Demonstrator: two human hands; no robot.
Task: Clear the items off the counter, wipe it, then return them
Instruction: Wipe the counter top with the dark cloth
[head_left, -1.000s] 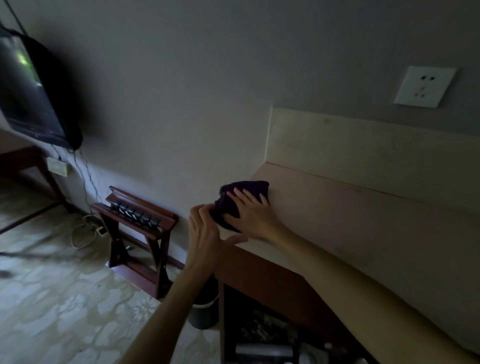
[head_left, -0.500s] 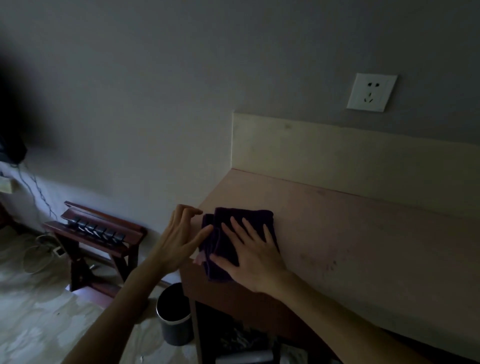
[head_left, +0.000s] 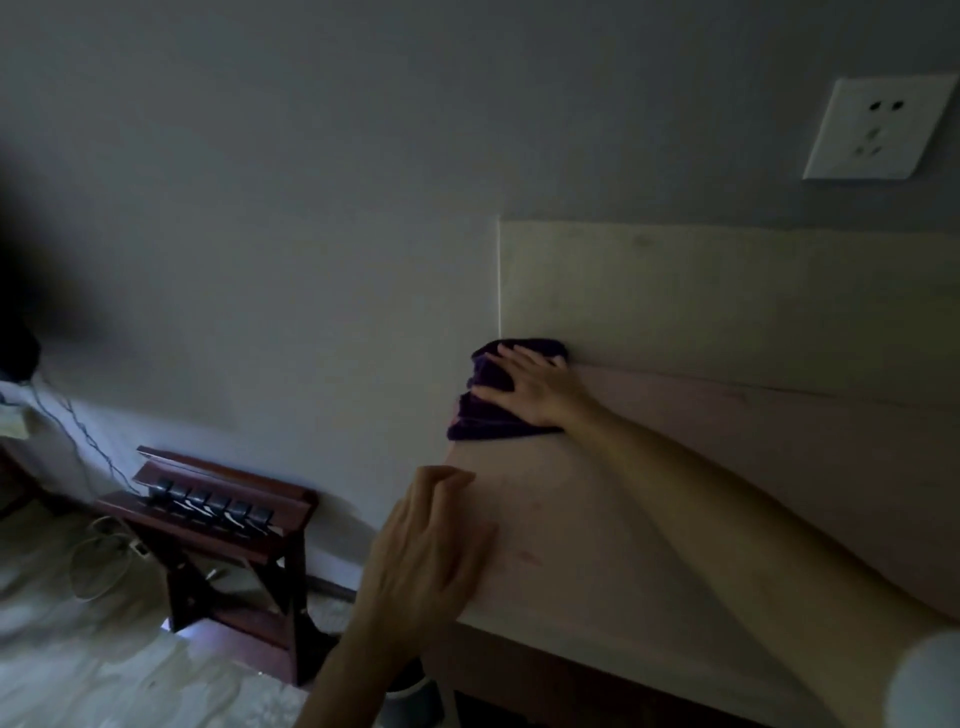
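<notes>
Seemingly mid-wipe, the flat right hand (head_left: 537, 387) presses the purple cloth (head_left: 485, 415) mid-frame on the cleared counter (head_left: 649, 519); returning items remains.

Your right hand (head_left: 535, 387) presses flat, fingers straight, on the purple cloth (head_left: 488, 410) at the counter's (head_left: 675, 519) far left corner, against the pale backsplash (head_left: 727, 296). Your left hand (head_left: 426, 545) rests at the counter's left edge, fingers loosely bent, holding nothing. A white wall socket (head_left: 878, 127) sits upper right; a dark wooden rack (head_left: 218, 512) stands on the floor by the wall.
</notes>
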